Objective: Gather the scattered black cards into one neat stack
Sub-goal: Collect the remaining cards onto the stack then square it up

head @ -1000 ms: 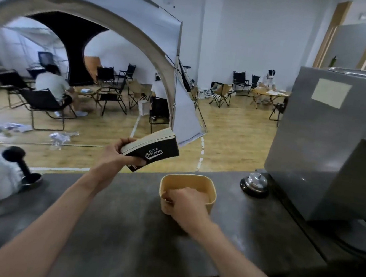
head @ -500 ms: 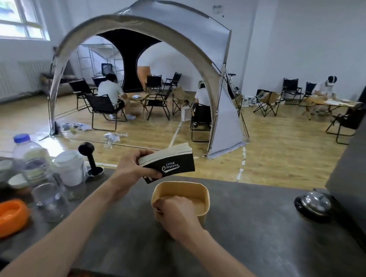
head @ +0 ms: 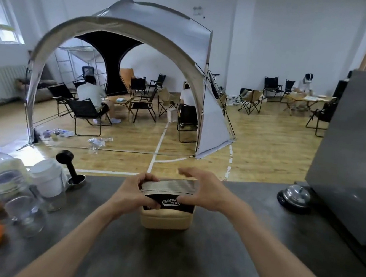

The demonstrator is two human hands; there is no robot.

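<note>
The stack of black cards (head: pixel 168 194) sits at frame centre above the tan box (head: pixel 165 219); left hand (head: pixel 134 195) grips its left end, right hand (head: pixel 203 193) pinches the right with upper fingers spread. Likely light, slick, prone to splaying; best squeezed at both short ends

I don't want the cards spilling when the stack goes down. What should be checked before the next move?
1. Left hand grips the card stack: ok.
2. Right hand steadies the other end, thumb on the front card: ok.
3. Card edges flush: cannot tell, blurred.
4. Tan box directly beneath the stack: ok.
5. Box empty of cards: cannot tell, the stack hides its inside.
</note>
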